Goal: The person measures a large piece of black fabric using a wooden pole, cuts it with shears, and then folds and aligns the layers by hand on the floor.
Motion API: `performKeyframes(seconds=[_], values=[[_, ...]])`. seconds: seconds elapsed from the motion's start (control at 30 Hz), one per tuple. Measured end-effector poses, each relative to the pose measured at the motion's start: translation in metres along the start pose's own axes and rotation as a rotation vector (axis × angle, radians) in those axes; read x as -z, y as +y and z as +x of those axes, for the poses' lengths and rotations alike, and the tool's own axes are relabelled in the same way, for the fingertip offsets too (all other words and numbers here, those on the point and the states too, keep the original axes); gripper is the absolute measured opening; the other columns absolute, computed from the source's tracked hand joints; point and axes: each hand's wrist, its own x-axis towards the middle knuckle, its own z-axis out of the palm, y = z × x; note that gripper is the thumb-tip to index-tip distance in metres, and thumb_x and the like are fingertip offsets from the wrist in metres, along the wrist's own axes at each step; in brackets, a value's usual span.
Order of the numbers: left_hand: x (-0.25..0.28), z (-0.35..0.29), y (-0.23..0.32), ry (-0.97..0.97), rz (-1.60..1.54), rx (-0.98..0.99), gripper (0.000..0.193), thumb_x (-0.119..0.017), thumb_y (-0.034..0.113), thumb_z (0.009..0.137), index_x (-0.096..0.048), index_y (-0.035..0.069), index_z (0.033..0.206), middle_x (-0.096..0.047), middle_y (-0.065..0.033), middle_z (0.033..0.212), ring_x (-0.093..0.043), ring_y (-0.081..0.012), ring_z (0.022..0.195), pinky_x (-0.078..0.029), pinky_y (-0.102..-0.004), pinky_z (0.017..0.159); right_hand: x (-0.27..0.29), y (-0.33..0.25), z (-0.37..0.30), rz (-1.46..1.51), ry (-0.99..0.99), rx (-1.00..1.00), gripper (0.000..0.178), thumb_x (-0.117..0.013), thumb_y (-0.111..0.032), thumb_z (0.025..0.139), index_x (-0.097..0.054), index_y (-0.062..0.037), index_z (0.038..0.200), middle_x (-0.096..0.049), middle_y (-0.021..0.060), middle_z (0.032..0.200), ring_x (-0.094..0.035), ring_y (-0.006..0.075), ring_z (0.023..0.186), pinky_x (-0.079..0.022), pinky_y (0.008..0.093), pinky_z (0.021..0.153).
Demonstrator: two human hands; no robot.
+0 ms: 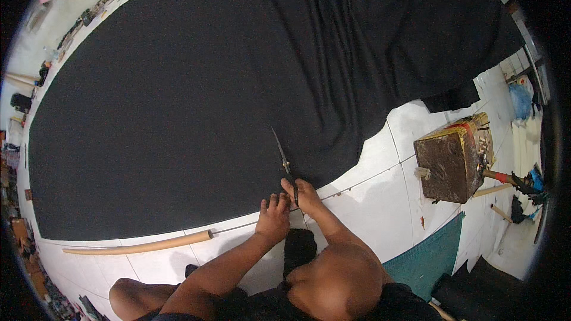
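A large sheet of black cloth (160, 113) is spread over the white tiled floor, smooth on the left and gathered into folds on the right. At its near edge my right hand (306, 197) is closed around the handles of a pair of scissors (283, 157). Their slim blades point away from me over the cloth, and look nearly together. Close beside it, my left hand (274, 219) lies on the cloth's near edge with its fingers stretched forward and slightly apart; its thumb is hard to make out.
A long cardboard tube (143, 244) lies along the near left edge. To the right stand a worn brown block-shaped box (443, 166) and a green mat (431, 258). My bare knees (345, 276) are close to my forearms. Assorted items line the left wall.
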Motion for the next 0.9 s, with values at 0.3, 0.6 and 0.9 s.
performKeyframes(seconds=[0.3, 0.6, 0.9], values=[[-0.003, -0.004, -0.006, 0.057, 0.000, -0.032, 0.061, -0.056, 0.025, 0.084, -0.044, -0.005, 0.136, -0.039, -0.0219, 0.143, -0.037, -0.0405, 0.135, -0.032, -0.0562, 0.110, -0.007, -0.005, -0.005, -0.043, 0.087, 0.068, 0.055, -0.064, -0.053, 0.090, -0.056, -0.0037, 0.068, -0.054, 0.0046, 0.059, -0.054, 0.0142, 0.053, -0.044, 0.0305, 0.049], [-0.001, 0.002, -0.002, 0.018, 0.033, 0.010, 0.080, -0.063, 0.034, 0.084, -0.029, -0.003, 0.146, -0.037, -0.0203, 0.146, -0.036, -0.0403, 0.136, -0.033, -0.0553, 0.109, -0.007, -0.031, 0.034, 0.062, -0.030, -0.054, 0.056, -0.061, -0.060, 0.089, -0.050, -0.0106, 0.065, -0.048, 0.0010, 0.055, -0.047, 0.0106, 0.048, -0.037, 0.0273, 0.044], [0.022, 0.006, 0.002, -0.017, -0.054, 0.035, 0.091, -0.071, 0.044, 0.079, -0.028, 0.004, 0.148, -0.042, -0.0177, 0.135, -0.042, -0.0369, 0.125, -0.034, -0.0557, 0.108, -0.004, -0.028, 0.047, -0.036, 0.048, 0.014, 0.050, -0.066, -0.049, 0.090, -0.055, -0.0058, 0.067, -0.051, 0.0030, 0.055, -0.048, 0.0115, 0.046, -0.038, 0.0285, 0.043]])
